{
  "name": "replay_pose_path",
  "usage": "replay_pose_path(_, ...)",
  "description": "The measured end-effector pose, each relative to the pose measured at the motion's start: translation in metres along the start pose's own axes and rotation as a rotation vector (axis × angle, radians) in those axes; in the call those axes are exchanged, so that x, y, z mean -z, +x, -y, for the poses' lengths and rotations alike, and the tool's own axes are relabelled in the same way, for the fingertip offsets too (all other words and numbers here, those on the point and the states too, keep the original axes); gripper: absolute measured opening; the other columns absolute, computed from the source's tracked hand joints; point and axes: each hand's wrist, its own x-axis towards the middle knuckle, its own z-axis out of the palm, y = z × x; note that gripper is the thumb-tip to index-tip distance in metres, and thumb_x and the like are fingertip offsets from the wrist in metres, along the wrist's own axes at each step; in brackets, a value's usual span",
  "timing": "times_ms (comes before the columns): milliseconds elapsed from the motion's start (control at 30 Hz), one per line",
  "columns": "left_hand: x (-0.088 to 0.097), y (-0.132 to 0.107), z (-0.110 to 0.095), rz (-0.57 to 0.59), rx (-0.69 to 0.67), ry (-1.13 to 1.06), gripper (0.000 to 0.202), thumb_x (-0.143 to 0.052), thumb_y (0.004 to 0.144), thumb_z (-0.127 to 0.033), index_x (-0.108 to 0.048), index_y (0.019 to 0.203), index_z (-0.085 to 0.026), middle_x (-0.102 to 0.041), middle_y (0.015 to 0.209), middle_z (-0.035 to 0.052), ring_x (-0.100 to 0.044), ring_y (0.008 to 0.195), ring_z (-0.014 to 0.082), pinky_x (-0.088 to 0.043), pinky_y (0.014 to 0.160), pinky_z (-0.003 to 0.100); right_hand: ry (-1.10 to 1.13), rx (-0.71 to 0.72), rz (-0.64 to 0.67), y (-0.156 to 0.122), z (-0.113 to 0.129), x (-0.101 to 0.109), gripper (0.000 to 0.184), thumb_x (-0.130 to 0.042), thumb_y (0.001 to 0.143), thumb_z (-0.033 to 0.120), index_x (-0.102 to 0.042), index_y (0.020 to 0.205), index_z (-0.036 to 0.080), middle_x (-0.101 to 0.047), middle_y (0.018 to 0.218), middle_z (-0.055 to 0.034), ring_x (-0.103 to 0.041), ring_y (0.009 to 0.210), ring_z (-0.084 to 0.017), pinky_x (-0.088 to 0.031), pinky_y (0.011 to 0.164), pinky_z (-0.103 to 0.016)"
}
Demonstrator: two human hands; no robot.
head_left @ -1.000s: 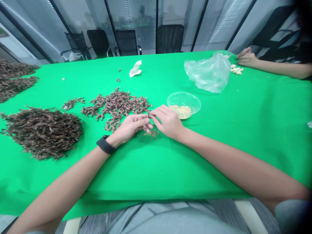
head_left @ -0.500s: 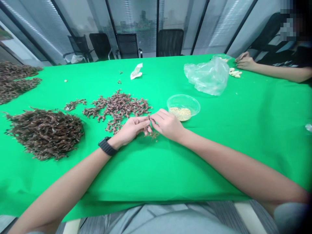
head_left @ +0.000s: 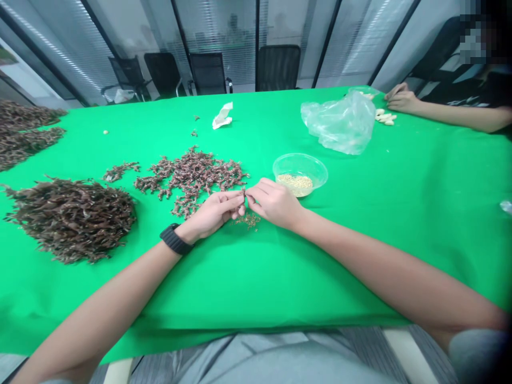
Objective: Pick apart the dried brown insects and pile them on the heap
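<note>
Brown dried sprig is pinched at centre frame between the pressed-together fingers of the left hand and right hand, above a scatter of seeds on the green tabletop, just below a clear plastic bowl.

A green tablecloth covers the table, with a crumpled clear plastic bag on its far side, pale peeled cloves just beside that, and a crumpled scrap of white paper farther left. Past the table's far edge, black office chairs stand in a row before a glass wall with slatted blinds.
</note>
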Motion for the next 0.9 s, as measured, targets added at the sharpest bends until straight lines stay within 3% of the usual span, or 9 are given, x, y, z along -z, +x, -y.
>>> replay_pose_path(400, -0.0008, -0.0005, 0.0015, 0.027, 0.0, 0.036, 0.03, -0.073, 0.089, -0.041, -0.069, 0.083, -0.012, -0.065, 0.074, 0.0033, -0.049, 0.06, 0.0079, -0.041, 0.059, 0.02, -0.003, -0.005, 0.031, -0.0009, 0.0014, -0.0009, 0.023, -0.05, 0.098, 0.017, -0.068, 0.084, 0.015, -0.068, 0.078, -0.0096, -0.056, 0.079, -0.023, -0.045, 0.074, -0.035)
replay_pose_path(633, 0.0009, -0.002, -0.0028, 0.087, -0.119, 0.48, 0.036, -0.06, 0.096, -0.048, -0.071, 0.103, -0.014, -0.066, 0.076, 0.0028, -0.051, 0.062, 0.0115, -0.041, 0.061, 0.022, 0.245, -0.203, -0.003, -0.0008, 0.0038, -0.0042, 0.016, -0.057, 0.092, 0.016, -0.065, 0.078, 0.018, -0.069, 0.075, -0.0066, -0.059, 0.075, -0.02, -0.045, 0.074, -0.032)
replay_pose_path(800, 0.0008, -0.0042, -0.0017, -0.013, -0.225, 0.783, 0.03, -0.056, 0.098, -0.033, -0.073, 0.117, -0.017, -0.069, 0.074, 0.0021, -0.051, 0.059, 0.0133, -0.041, 0.064, 0.023, 0.465, -0.409, -0.015, 0.004, 0.0069, -0.0004, 0.011, -0.063, 0.083, 0.016, -0.066, 0.073, 0.018, -0.067, 0.067, -0.0006, -0.057, 0.064, -0.014, -0.041, 0.066, -0.027)
replay_pose_path(900, 0.0044, -0.004, 0.0012, -0.073, -0.321, 0.951, 0.041, -0.053, 0.096, -0.021, -0.066, 0.135, -0.021, -0.07, 0.081, 0.0038, -0.057, 0.068, 0.0164, -0.043, 0.074, 0.026, 0.602, -0.546, 0.019, 0.008, 0.0092, 0.0053, 0.012, -0.062, 0.082, 0.018, -0.065, 0.071, 0.017, -0.065, 0.065, 0.0005, -0.055, 0.061, -0.012, -0.04, 0.063, -0.026)
